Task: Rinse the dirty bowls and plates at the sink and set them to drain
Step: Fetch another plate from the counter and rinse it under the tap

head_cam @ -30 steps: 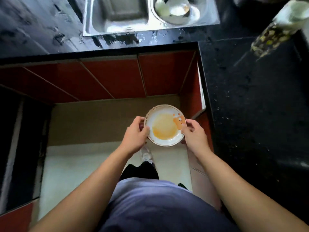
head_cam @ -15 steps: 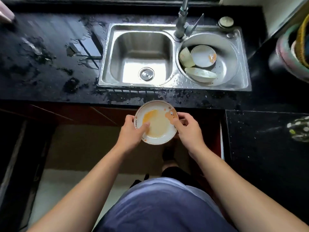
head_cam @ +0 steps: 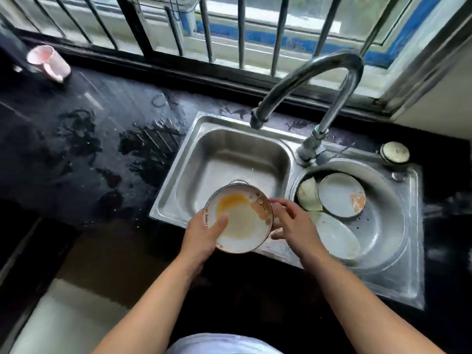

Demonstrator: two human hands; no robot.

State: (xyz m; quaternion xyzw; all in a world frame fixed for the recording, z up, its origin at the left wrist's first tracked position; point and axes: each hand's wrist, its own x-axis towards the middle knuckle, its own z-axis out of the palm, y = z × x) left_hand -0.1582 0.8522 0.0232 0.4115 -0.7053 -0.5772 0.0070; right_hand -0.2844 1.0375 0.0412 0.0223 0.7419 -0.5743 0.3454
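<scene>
A: Where do we find the dirty plate (head_cam: 242,221)?

B: Low in the middle of the frame, tilted over the near rim of the left basin (head_cam: 229,159). We see an orange smear inside it.

A: And the hands?

B: The left hand (head_cam: 201,236) grips the plate's lower left edge, thumb laid across the inside. The right hand (head_cam: 293,226) is at the plate's right edge, fingers spread and blurred. We cannot tell whether it holds the rim or only touches it. The hands are apart, with the plate between them.

A: What else do we see?

B: The faucet (head_cam: 306,80) arches above the left basin. At right, the round basin (head_cam: 388,226) holds a leaning plate (head_cam: 337,195), a bowl (head_cam: 307,194) on edge beside it, and a second plate (head_cam: 337,238) nearer us. In the upper left, a pink cup (head_cam: 48,62) lies on the wet dark counter (head_cam: 63,149).
</scene>
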